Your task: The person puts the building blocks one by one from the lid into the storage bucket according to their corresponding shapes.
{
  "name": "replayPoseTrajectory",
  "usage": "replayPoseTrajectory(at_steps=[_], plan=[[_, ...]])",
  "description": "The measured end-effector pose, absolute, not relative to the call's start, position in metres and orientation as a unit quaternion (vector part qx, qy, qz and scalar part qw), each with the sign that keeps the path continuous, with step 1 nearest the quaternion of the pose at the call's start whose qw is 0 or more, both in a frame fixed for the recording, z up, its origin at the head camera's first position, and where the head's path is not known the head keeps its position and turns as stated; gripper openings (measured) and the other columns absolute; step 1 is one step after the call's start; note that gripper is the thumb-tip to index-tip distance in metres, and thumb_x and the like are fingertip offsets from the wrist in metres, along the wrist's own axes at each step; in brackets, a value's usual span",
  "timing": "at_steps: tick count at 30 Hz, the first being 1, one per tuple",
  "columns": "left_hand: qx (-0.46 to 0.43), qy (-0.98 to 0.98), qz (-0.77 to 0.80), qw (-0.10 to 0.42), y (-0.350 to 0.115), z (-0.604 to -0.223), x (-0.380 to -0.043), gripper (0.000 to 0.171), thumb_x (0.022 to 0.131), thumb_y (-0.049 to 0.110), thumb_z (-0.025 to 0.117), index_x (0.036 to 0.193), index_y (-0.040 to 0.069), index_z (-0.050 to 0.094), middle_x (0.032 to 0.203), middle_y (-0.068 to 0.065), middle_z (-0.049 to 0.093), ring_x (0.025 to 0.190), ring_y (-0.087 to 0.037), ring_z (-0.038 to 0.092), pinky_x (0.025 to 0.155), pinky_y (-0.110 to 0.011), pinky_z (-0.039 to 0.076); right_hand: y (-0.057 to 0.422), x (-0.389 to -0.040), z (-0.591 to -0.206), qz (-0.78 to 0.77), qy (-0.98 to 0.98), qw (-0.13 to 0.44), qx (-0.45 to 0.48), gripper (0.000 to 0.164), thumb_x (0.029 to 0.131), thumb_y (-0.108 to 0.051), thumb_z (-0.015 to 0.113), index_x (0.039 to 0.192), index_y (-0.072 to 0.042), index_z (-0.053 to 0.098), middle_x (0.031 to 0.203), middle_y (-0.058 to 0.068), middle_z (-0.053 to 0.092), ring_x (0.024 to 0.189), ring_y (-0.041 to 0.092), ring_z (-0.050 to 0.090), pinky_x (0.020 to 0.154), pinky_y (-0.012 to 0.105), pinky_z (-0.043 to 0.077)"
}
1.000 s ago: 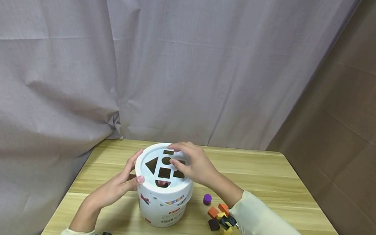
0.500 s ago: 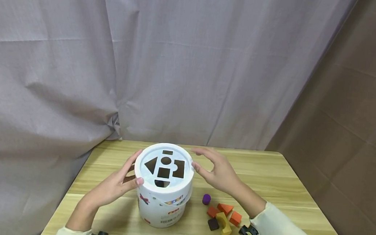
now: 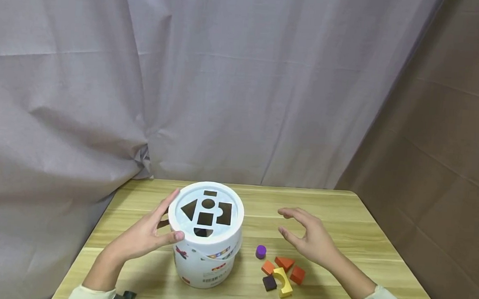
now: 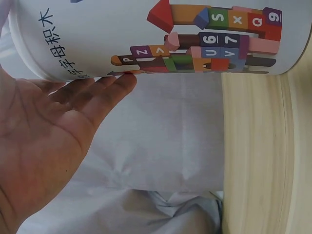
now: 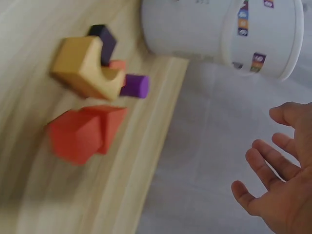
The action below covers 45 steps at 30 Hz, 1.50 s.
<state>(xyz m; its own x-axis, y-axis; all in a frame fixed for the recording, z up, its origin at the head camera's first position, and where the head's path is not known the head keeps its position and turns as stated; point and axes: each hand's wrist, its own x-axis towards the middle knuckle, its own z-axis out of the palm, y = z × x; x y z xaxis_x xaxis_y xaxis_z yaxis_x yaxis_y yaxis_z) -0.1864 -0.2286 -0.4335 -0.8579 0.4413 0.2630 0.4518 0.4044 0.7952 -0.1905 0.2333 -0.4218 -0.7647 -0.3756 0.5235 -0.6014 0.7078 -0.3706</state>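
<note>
A white bucket (image 3: 210, 270) stands upright on the table, its round lid (image 3: 219, 232) cut with several shaped holes. My left hand (image 3: 141, 237) rests against the bucket's left side near the rim, thumb at the front and fairly straight fingers along the side. Printed blocks decorate the wall in the left wrist view. To the right of the bucket, my right hand (image 3: 314, 240) hovers with loosely bent, parted fingers and nothing in them. Nearest below it lie an orange triangular block (image 3: 284, 263), a red block (image 3: 297, 275) and a yellow arch block (image 3: 285, 287).
A purple cylinder (image 3: 260, 252), a small orange block (image 3: 268, 267) and a dark block (image 3: 269, 282) lie beside the arch on the wooden table (image 3: 339, 212). Grey curtain (image 3: 226, 97) hangs behind the table's far edge, and brown cloth (image 3: 441, 182) covers the right side.
My right hand has moved from above the lid's holes rightward, away from the bucket, uncovering the lid and loose blocks. My left hand stays against the bucket.
</note>
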Motion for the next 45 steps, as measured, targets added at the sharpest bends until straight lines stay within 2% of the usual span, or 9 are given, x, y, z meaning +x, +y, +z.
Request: replayPoseTrajectory(at_steps=[10,19,26,29,32,39,45], plan=[[-0.267,-0.836,-0.479,0.012,-0.231,-0.435,-0.187,0.111,0.099,0.034,0.085,0.179,0.038,0.008,0.185,-0.02,0.015,0.152,-0.058,0.049,0.117,-0.073,0.049,0.257,-0.184,-0.441,0.252,-0.913,0.194,0.256,0.048,0.088,-0.003,0.092,0.133,-0.009,0.077,0.126,0.004,0.08,0.113,0.029,0.078,0.097,0.053,0.065],[-0.268,-0.838,-0.476,0.014,-0.232,-0.434,-0.188,0.111,0.099,0.034,0.085,0.178,0.039,0.008,0.185,-0.019,0.017,0.151,-0.054,0.052,0.117,-0.072,0.049,0.265,-0.184,-0.456,0.254,-0.906,0.211,0.266,0.052,0.08,0.004,0.095,0.128,-0.007,0.079,0.123,0.006,0.081,0.106,0.03,0.079,0.093,0.049,0.067],[-0.274,-0.836,-0.475,0.019,-0.232,-0.432,-0.189,0.111,0.099,0.033,0.085,0.179,0.038,0.008,0.185,-0.018,0.018,0.152,-0.052,0.052,0.118,-0.073,0.047,0.268,-0.185,-0.471,0.257,-0.908,0.197,0.264,0.05,0.079,0.001,0.096,0.126,-0.011,0.08,0.121,0.003,0.081,0.101,0.024,0.078,0.089,0.041,0.068],[-0.276,-0.835,-0.476,0.021,-0.232,-0.432,-0.189,0.111,0.099,0.032,0.086,0.179,0.038,0.008,0.185,-0.018,0.019,0.151,-0.052,0.053,0.117,-0.073,0.048,0.267,-0.186,-0.479,0.261,-0.911,0.174,0.267,0.045,0.082,0.002,0.094,0.122,-0.014,0.081,0.119,0.001,0.081,0.103,0.022,0.078,0.089,0.039,0.068],[-0.276,-0.835,-0.476,0.021,-0.232,-0.433,-0.19,0.111,0.099,0.032,0.086,0.178,0.039,0.008,0.185,-0.018,0.019,0.151,-0.052,0.052,0.117,-0.073,0.048,0.265,-0.188,-0.488,0.264,-0.912,0.138,0.281,0.039,0.085,0.005,0.09,0.119,-0.014,0.082,0.119,0.002,0.081,0.108,0.026,0.078,0.092,0.042,0.068],[-0.275,-0.832,-0.482,0.015,-0.231,-0.435,-0.188,0.112,0.099,0.032,0.086,0.178,0.039,0.008,0.184,-0.019,0.021,0.152,-0.052,0.052,0.117,-0.074,0.047,0.261,-0.193,-0.498,0.287,-0.914,-0.004,0.287,0.03,0.095,0.003,0.08,0.123,-0.009,0.082,0.133,0.008,0.077,0.126,0.039,0.072,0.102,0.05,0.064],[-0.28,-0.827,-0.487,0.014,-0.229,-0.435,-0.187,0.111,0.099,0.031,0.085,0.179,0.036,0.009,0.183,-0.021,0.022,0.151,-0.053,0.052,0.118,-0.072,0.048,0.261,-0.197,-0.504,0.306,-0.907,-0.04,0.287,0.028,0.098,0.006,0.077,0.121,-0.009,0.083,0.138,0.014,0.076,0.131,0.046,0.069,0.1,0.047,0.066]])
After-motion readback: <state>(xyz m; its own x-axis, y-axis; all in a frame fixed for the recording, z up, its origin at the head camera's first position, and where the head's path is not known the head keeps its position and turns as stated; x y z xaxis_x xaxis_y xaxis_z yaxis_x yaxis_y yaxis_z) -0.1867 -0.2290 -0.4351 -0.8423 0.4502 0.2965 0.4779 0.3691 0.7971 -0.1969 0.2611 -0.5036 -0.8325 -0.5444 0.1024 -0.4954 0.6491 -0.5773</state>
